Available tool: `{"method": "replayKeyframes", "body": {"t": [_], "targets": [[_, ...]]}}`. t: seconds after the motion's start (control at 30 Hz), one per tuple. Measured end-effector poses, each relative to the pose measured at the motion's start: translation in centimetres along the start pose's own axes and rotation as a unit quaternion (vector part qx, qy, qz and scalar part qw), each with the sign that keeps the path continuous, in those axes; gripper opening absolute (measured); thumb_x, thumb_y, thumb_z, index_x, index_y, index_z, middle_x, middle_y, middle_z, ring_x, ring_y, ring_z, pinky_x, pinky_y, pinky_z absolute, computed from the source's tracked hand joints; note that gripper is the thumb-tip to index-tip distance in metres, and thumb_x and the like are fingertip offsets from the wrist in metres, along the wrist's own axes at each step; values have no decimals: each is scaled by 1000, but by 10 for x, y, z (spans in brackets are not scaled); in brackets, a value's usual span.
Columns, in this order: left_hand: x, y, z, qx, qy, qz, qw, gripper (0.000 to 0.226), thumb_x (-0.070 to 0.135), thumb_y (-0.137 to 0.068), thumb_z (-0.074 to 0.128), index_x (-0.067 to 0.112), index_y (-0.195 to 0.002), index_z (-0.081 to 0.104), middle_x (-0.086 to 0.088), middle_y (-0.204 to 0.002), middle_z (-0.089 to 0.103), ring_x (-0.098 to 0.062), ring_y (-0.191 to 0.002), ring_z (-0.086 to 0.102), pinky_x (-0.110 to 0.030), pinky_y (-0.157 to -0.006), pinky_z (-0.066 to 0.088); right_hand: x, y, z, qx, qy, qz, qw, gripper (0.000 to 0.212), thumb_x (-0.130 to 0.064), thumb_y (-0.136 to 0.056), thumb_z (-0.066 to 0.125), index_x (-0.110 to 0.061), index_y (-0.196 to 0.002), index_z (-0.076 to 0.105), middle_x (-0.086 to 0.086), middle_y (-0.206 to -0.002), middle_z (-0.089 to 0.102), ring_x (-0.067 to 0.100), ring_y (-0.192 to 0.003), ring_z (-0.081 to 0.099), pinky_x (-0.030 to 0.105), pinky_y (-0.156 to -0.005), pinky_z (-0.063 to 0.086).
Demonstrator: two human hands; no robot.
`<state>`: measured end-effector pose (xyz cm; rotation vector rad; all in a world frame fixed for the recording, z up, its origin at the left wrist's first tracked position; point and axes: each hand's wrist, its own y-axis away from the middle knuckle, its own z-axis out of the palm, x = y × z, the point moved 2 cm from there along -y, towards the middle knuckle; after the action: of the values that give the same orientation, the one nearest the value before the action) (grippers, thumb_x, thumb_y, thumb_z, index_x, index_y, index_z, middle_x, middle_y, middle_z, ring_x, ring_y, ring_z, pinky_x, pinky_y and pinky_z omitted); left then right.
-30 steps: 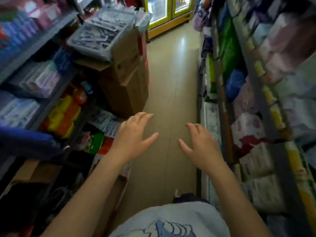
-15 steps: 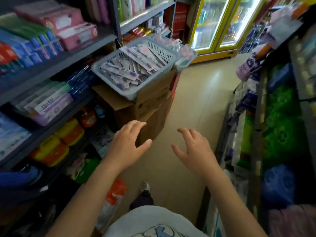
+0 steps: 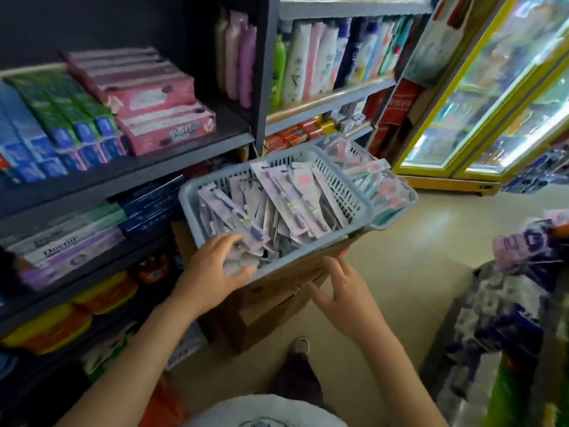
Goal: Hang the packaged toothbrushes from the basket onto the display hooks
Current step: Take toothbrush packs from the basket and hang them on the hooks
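Observation:
A grey-blue plastic basket (image 3: 188,201) sits on a cardboard box (image 3: 278,292) in front of the left shelves. It is full of packaged toothbrushes (image 3: 288,194) in pale pink and purple cards. My left hand (image 3: 211,268) reaches over the basket's near left corner, and its fingers and thumb curl round a pack there. My right hand (image 3: 341,292) hovers just below the basket's near right corner, beside the box, with fingers spread and nothing in it. No display hooks are in view.
A second basket (image 3: 411,192) with green and pink toothbrush packs stands behind the first. Toothpaste boxes (image 3: 160,118) fill the left shelves, bottles (image 3: 311,60) the upper right shelf. A lit fridge (image 3: 498,112) closes the aisle. Packaged goods (image 3: 511,303) crowd the right side.
The view swung left and closer to the basket. My left hand went from open in the air into the basket's near corner; my right hand came up beside the box.

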<state>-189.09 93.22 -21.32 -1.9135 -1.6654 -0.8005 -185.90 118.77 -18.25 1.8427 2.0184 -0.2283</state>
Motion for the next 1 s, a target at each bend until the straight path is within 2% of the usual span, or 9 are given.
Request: {"method": "replayKeyframes", "body": {"t": [0.17, 0.33, 0.43, 0.57, 0.67, 0.73, 0.8, 0.9, 1.0], "targets": [[-2, -77, 28, 61, -14, -75, 995, 75, 61, -84, 64, 20, -145, 47, 2, -149, 43, -18, -138, 39, -35, -111, 34, 41, -122, -12, -20, -18, -85, 996, 50, -39, -99, 60, -18, -142, 46, 5, -133, 52, 27, -121, 51, 38, -90, 45], [5, -133, 56, 68, -98, -203, 972, 90, 71, -84, 60, 28, -156, 29, 0, -168, 6, -23, -154, 11, -45, -122, 22, 75, -221, -18, -77, 55, -148, 984, 58, -41, -99, 58, -10, -146, 40, 13, -136, 51, 34, -119, 55, 43, -90, 48], [5, -149, 63, 85, -87, -278, 953, 96, 74, -83, 57, 29, -159, 18, 1, -169, -4, -25, -156, 1, -49, -124, 16, 71, -259, -14, -99, 82, -168, 978, 71, -54, -98, 53, -11, -150, 30, 13, -138, 46, 35, -117, 56, 41, -83, 49], [-4, -154, 67, 128, 34, -323, 937, 93, 65, -81, 69, 26, -155, 29, 0, -162, 27, -20, -147, 28, -40, -115, 33, 62, -279, 0, -102, 83, -145, 981, 101, -71, -89, 52, -10, -157, 10, 19, -149, 29, 37, -127, 50, 40, -80, 55], [-5, -162, 63, 184, 82, -341, 918, 85, 56, -79, 78, 29, -148, 37, 5, -151, 40, -16, -137, 41, -34, -103, 40, 61, -285, 9, -83, 36, -111, 990, 115, -73, -81, 61, -4, -158, 11, 26, -151, 27, 43, -132, 46, 42, -82, 58], [-3, -171, 63, 209, 73, -343, 913, 83, 52, -77, 81, 30, -146, 40, 4, -148, 42, -16, -134, 44, -32, -101, 40, 57, -285, 10, -66, -10, -112, 991, 119, -66, -76, 73, 4, -156, 19, 33, -148, 31, 48, -126, 49, 44, -80, 57], [-4, -178, 65, 230, 62, -358, 903, 87, 49, -75, 84, 28, -146, 38, 2, -148, 42, -17, -133, 45, -32, -101, 40, 51, -283, 7, -69, -61, -108, 990, 121, -55, -76, 80, 6, -157, 13, 35, -150, 26, 48, -126, 46, 43, -90, 53], [-3, -184, 65, 233, 102, -389, 885, 91, 49, -76, 84, 25, -149, 36, 0, -150, 43, -19, -132, 47, -35, -103, 43, 49, -288, 3, -111, -136, -74, 982, 123, -42, -80, 83, 1, -158, -1, 27, -155, 19, 41, -137, 36, 36, -103, 42], [5, -187, 59, 205, 140, -370, 895, 82, 49, -79, 81, 25, -146, 41, 3, -137, 53, -12, -117, 53, -28, -94, 43, 49, -293, 2, -183, -255, -6, 950, 113, -31, -82, 84, -5, -158, 6, 18, -156, 34, 32, -141, 41, 25, -100, 40]]}}
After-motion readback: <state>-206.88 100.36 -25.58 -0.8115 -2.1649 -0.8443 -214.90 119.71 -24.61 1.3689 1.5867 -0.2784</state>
